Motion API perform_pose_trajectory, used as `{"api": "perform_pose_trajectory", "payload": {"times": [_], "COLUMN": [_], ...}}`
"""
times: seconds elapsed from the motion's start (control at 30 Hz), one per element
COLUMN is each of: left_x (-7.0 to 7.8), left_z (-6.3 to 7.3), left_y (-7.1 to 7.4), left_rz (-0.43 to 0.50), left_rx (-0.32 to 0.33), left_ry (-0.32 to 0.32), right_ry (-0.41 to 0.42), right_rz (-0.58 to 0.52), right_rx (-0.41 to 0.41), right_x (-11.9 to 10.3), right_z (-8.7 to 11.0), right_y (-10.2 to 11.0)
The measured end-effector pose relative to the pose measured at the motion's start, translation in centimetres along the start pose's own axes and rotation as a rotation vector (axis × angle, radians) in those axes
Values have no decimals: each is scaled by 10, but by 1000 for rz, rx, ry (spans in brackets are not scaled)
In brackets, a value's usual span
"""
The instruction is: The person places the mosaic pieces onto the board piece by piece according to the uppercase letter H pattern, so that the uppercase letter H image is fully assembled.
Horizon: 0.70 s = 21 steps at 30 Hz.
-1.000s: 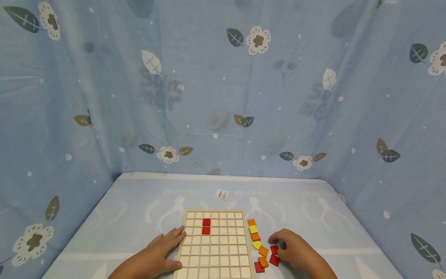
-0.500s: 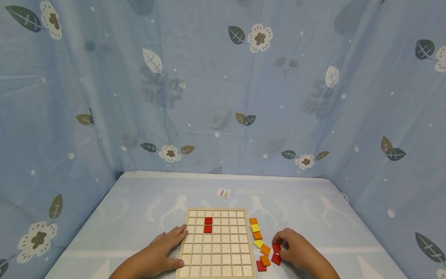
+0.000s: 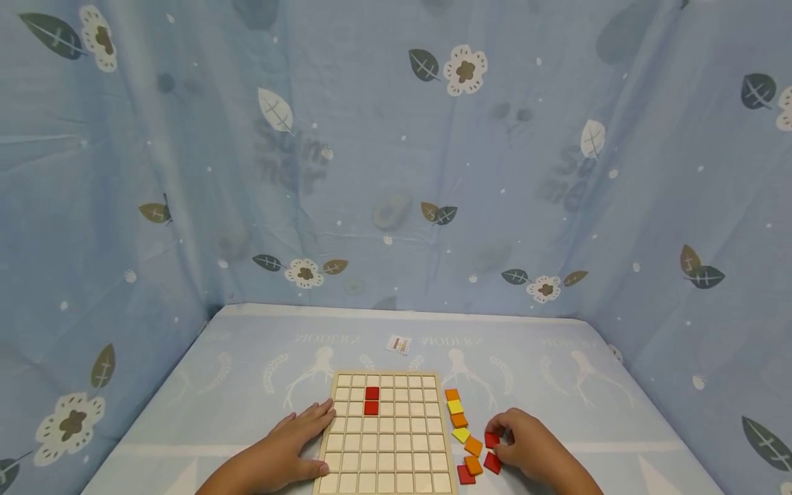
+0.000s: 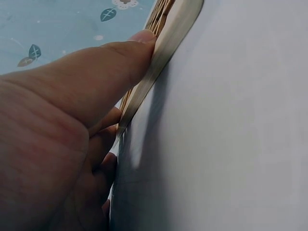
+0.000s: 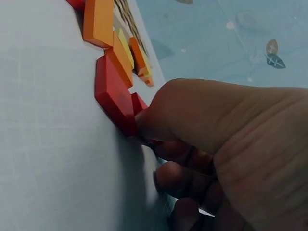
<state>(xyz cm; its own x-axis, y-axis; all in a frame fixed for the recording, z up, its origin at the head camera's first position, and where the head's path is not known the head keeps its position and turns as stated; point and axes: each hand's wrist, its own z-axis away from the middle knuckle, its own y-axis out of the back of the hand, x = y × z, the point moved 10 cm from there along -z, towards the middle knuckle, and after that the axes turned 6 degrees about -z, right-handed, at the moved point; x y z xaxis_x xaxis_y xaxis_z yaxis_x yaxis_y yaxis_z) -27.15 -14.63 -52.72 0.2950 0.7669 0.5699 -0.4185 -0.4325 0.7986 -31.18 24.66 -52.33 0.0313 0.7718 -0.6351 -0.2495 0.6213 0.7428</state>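
Little has shifted: the right hand [image 3: 526, 443] still pinches a red tile [image 3: 491, 439] right of the board [image 3: 386, 442], so only two reds [image 3: 371, 408] sit in it, while the relaxed left hand [image 3: 287, 450] rests against its left edge.

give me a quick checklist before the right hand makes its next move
1. Board braced: ok, the left hand touches its left edge.
2. Placed red tiles lined up: ok, two in one column, each appearing to fill its own cell.
3. Grip by the right hand secure: cannot tell, the thumb is against a loose red tile, but the far side is hidden.
4. Loose tiles spread apart: not ok, an orange tile overlaps another red tile in the head view.
5. Card readable: not ok, its print is too small to make out.
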Motion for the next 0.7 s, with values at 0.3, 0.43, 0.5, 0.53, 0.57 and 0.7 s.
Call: {"api": "perform_pose_trajectory", "payload": {"times": [0.3, 0.43, 0.5, 0.53, 0.57, 0.7], "left_x": [1, 0, 0, 1, 1, 2], "left_z": [-1, -1, -1, -1, 0, 1], "left_y": [-2, -1, 0, 0, 0, 1], "left_rz": [3, -4, -6, -5, -5, -4], "left_rx": [-7, -1, 3, 4, 5, 7], "left_ry": [4, 4, -1, -4, -6, -7], "right_ry": [57, 107, 141, 161, 181, 268], "right_rz": [-37, -65, -77, -87, -89, -95], "right_rx": [101, 81, 66, 60, 53, 27], "right_x": [-11, -27, -36, -41, -45, -66], "right_z": [-2, -5, -7, -7, -8, -10], "right_y": [7, 4, 1, -1, -3, -15]}}
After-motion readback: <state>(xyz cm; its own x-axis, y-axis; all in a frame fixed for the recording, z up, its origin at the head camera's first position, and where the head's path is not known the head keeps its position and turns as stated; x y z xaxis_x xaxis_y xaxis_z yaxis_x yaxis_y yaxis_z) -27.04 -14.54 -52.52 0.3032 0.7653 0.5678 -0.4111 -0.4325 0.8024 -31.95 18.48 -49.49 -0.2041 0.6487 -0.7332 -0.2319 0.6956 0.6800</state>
